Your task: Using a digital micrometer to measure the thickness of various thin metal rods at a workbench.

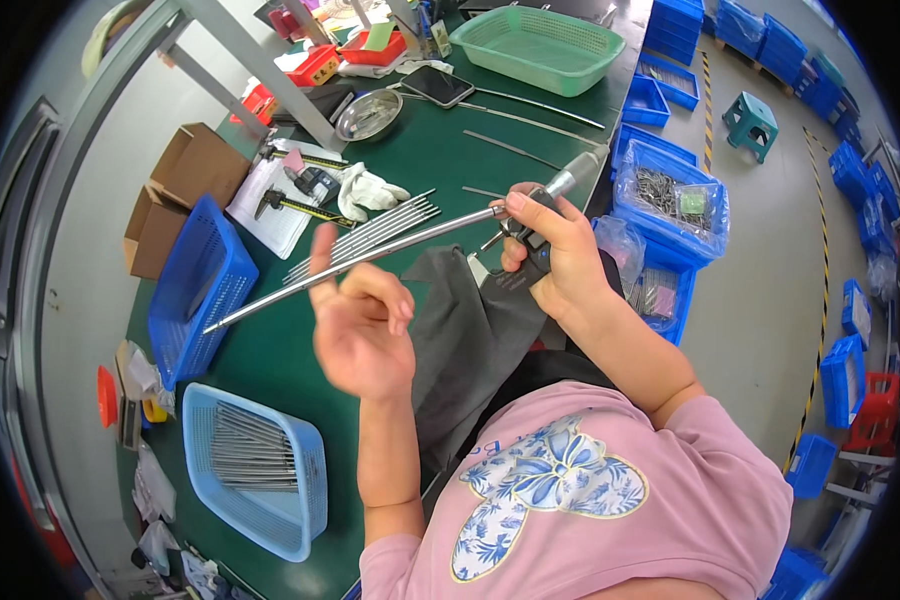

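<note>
My right hand point(570, 250) is closed around a digital micrometer point(536, 250) with a silver thimble pointing up and right. One end of a long, thin metal rod point(410, 241) is at the micrometer, by my right thumb and fingers. From there the rod slants down and left over the table. My left hand point(365, 335) is beside the rod's middle, index finger stretched up across its line and the other fingers loosely bent apart. Whether the rod rests on that finger I cannot tell. Behind the rod lie several similar rods point(390, 222) on the green table.
A blue basket point(232, 270) is tilted at the left; nearer is a light-blue basket point(310, 470) of rods. Calipers point(310, 208), white gloves point(370, 190), a metal bowl point(369, 115), a phone point(437, 86) and a green basket point(540, 50) lie farther back. Blue bins point(670, 190) stand right.
</note>
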A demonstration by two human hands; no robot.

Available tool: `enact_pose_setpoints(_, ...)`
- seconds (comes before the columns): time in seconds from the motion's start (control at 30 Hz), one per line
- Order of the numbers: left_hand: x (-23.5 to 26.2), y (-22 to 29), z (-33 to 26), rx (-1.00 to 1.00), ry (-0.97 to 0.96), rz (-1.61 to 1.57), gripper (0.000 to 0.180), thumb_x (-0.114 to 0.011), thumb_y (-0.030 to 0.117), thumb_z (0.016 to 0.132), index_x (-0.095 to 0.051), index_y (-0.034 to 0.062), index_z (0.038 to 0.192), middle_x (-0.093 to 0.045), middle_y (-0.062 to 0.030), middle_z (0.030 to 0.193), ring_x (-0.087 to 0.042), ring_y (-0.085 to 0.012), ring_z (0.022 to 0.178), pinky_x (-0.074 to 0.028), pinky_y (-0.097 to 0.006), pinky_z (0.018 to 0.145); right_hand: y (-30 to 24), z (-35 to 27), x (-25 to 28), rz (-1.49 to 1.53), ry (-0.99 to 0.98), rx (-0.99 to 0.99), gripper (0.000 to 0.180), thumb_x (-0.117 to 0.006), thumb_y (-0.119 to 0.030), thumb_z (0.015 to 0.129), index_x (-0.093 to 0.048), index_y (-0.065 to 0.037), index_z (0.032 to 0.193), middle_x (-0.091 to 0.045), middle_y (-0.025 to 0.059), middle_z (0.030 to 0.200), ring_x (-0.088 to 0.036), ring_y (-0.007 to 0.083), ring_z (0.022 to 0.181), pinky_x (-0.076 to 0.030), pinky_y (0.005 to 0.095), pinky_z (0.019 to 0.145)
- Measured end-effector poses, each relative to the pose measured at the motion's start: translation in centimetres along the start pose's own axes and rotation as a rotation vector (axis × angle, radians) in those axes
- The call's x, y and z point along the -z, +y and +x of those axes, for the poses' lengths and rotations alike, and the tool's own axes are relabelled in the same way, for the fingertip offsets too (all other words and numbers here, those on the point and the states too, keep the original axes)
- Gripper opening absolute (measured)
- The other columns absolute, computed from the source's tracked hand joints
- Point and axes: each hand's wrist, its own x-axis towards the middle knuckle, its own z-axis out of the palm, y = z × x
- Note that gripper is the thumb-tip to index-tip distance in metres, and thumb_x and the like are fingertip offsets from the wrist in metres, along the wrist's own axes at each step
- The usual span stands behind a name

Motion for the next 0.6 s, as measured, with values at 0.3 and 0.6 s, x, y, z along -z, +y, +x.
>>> enact_pose_setpoints(0.3,-0.7,-0.4,-0.5,0.203,0.014,0.054,0.017,-0.045,0.015,0.084,-0.048,-0.0009,0.086,-0.048,-0.0072,0.064,-0.045,-0.0099,0.051,-0.035,-0.019,0.045,-0.8,-2.8,-0.2,-0.266,-0.243,-0.004,0.025,-0.054,-0.019,0.077,-0.049,0.002,0.089,-0.055,0.0124,0.071,-0.048,0.0139,0.044,-0.038,0.0222,0.04)
enact_pose_setpoints(0.6,-1.0,1.0,-1.2,0.312,-0.179,-0.072,0.019,-0.045,0.015,0.083,-0.047,-0.004,0.083,-0.048,-0.0116,0.07,-0.048,-0.0133,0.053,-0.039,-0.021,0.046,-5.1,-2.6,-2.0,-0.003,-0.444,-0.222,0.059,-0.025,-0.048,0.083,-0.049,0.006,0.082,-0.052,0.0208,0.064,-0.039,0.0173,0.032,-0.033,0.0232,0.028)
